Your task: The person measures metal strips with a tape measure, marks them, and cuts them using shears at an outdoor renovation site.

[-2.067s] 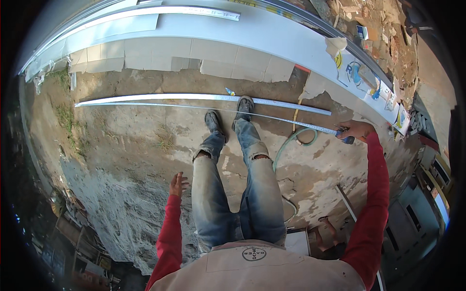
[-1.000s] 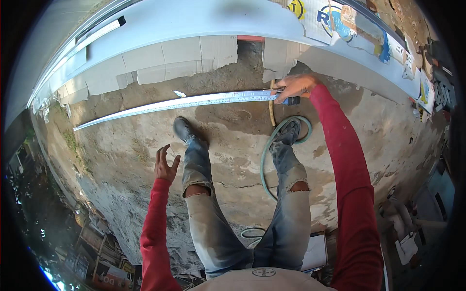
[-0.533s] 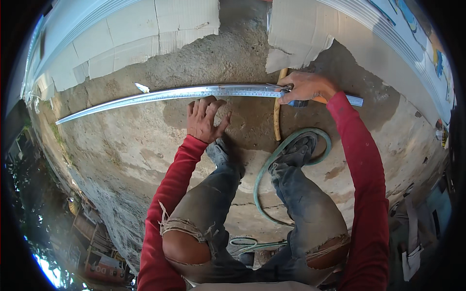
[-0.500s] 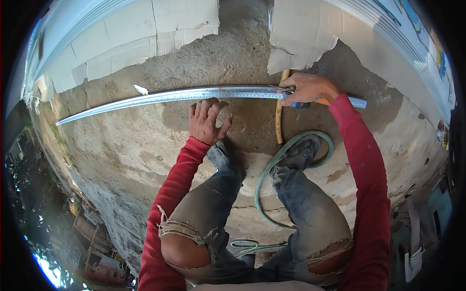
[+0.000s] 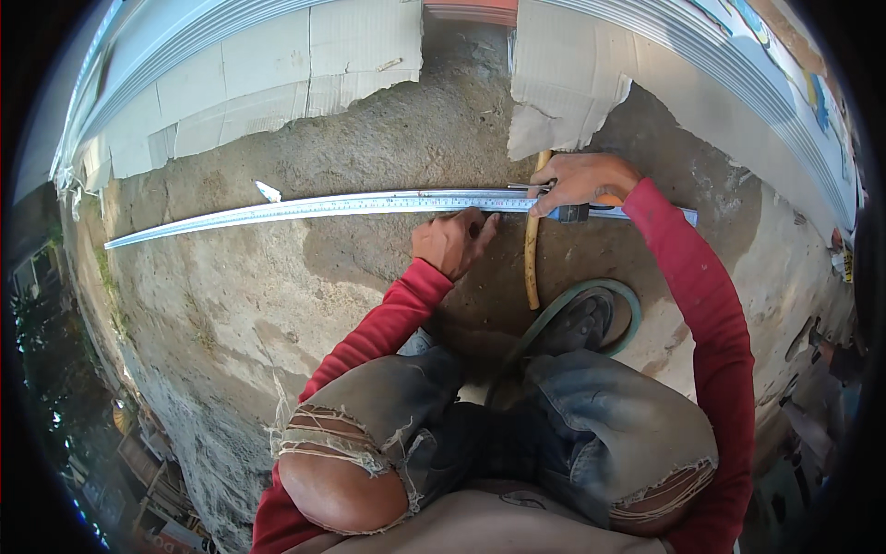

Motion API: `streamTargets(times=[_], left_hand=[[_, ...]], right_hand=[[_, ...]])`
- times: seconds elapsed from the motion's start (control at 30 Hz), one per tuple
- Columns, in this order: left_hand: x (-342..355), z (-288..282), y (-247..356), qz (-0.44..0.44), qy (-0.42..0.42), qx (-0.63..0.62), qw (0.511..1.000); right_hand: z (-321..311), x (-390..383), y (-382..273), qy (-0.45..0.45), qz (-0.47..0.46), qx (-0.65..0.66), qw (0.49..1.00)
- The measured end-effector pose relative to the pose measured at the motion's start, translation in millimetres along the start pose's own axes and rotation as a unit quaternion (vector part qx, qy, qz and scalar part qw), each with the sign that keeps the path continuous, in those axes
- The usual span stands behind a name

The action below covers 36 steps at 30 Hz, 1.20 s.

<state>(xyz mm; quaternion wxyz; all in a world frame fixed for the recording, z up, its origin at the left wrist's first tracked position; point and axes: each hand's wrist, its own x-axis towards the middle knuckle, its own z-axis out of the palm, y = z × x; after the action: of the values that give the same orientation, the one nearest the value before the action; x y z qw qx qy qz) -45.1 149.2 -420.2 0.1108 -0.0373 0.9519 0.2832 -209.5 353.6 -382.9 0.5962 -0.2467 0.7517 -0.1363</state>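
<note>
A long silvery metal channel lies across the ground, with a measuring tape's blade stretched along it. My right hand is closed on the tape measure, a dark and blue case at the channel's near edge. In the same hand is a tool with an orange handle; a thin metal part pokes out by the fingertips, and its kind is mostly hidden. My left hand has its fingers curled at the channel's near edge, left of the tape case, seemingly gripping it.
A yellow pipe passes beneath the channel. A green hose loops round my right shoe. Torn cardboard sheets lie beyond, beside stacked white ribbed panels. A white scrap touches the channel's far side. Another person's legs show at the far right.
My left hand has moved right and its fingers have closed in at the channel's edge. I have crouched lower, with my knees bent wider. My right hand keeps its hold on the tape measure.
</note>
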Motion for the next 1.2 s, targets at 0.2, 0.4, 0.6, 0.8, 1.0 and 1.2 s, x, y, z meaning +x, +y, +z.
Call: streamTargets(times=[0.2,0.4,0.6,0.8,1.0,1.2], left_hand=[[0,17,1,-0.037,0.014,0.003,0.999],[-1,23,0,-0.036,0.039,-0.026,0.998],[-3,20,3,-0.053,0.033,-0.014,0.998],[-3,15,11,-0.076,0.031,-0.017,0.996],[2,5,11,-0.04,0.046,0.013,0.998],[8,10,1,0.012,0.128,0.137,0.982]], right_hand=[[3,3,-1,-0.01,0.007,0.019,1.0],[4,3,0,-0.018,0.002,0.013,1.0],[3,-3,-9,0.02,0.003,-0.021,1.0],[-20,-13,-18,0.06,-0.088,-0.006,0.994],[-42,-4,-45,0.088,-0.121,-0.052,0.987],[-40,-9,-56,0.13,-0.157,-0.058,0.977]])
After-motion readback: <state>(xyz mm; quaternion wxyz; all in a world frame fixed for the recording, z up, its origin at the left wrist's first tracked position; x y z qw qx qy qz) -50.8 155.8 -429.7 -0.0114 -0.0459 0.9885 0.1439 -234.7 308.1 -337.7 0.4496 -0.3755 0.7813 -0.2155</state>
